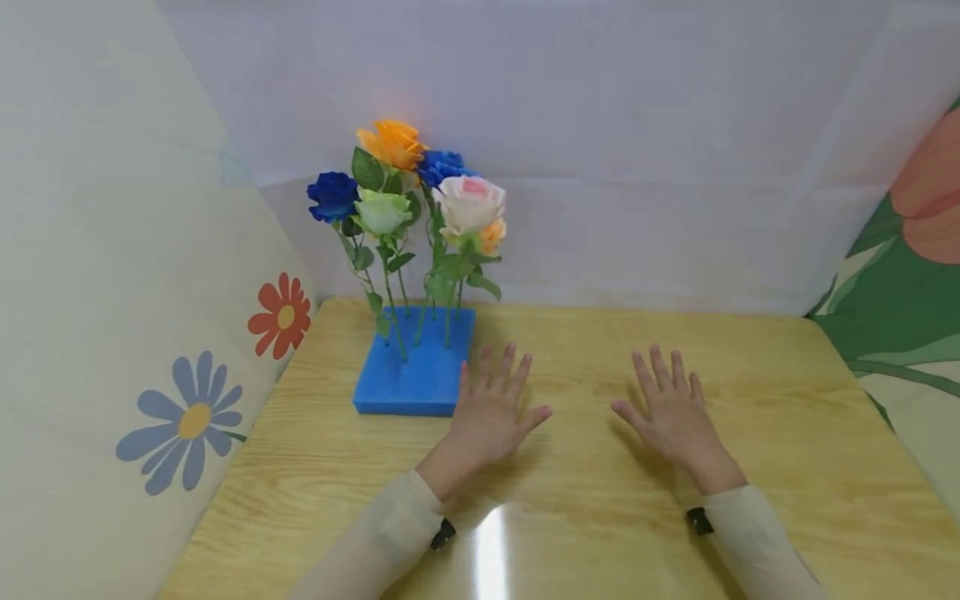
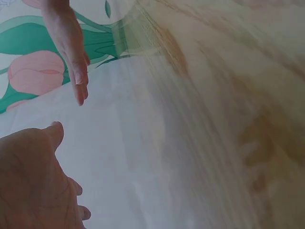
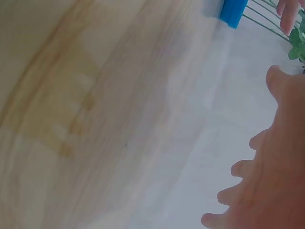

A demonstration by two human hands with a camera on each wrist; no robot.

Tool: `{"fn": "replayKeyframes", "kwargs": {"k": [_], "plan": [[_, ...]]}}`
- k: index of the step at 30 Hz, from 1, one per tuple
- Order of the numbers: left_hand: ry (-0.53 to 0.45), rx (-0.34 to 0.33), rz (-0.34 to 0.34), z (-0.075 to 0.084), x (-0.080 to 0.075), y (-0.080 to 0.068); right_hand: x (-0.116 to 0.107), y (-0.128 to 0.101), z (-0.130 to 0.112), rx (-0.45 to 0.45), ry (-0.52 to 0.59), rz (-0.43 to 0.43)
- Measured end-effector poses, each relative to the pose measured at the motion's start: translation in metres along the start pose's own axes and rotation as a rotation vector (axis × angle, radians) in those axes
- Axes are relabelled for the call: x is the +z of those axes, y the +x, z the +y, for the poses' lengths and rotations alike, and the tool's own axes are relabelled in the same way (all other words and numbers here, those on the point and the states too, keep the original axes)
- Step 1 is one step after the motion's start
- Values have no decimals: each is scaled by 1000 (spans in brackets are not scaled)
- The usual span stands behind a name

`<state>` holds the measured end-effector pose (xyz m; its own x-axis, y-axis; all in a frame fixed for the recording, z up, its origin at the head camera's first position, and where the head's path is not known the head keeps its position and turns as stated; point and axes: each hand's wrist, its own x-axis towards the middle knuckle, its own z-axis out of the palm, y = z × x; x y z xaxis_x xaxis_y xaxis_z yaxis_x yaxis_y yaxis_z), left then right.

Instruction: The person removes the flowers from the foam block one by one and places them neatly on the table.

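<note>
Basically L hand (image 1: pixel 490 419) spread nr rect foam slab (image 1: pixel 411 386) w/ roses (image 1: pixel 468 205)

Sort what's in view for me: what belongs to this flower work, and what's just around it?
Likely part of the work: roses, blue block they stand in, left hand, right hand.

Likely just surroundings: table, white backdrop, printed flowers, black pieces at the cuffs.

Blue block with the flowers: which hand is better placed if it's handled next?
Probably the left hand: in the head view it's right by the near right corner of the blue block, fingers spread, holding nothing. The right hand, also empty, is farther off.
</note>
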<state>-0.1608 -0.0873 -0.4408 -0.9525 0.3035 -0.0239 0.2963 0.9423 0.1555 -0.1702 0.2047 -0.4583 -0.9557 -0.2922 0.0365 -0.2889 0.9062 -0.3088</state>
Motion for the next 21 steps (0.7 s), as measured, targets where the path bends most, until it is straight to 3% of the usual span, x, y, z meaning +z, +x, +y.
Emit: {"fn": "replayKeyframes", "kwargs": {"k": [9, 21], "plan": [[-33, 6, 12, -29, 0, -19, 3, 4, -9, -18, 43, 7], [-39, 1, 71, -85, -12, -50, 5, 17, -28, -89, 110, 96]]}}
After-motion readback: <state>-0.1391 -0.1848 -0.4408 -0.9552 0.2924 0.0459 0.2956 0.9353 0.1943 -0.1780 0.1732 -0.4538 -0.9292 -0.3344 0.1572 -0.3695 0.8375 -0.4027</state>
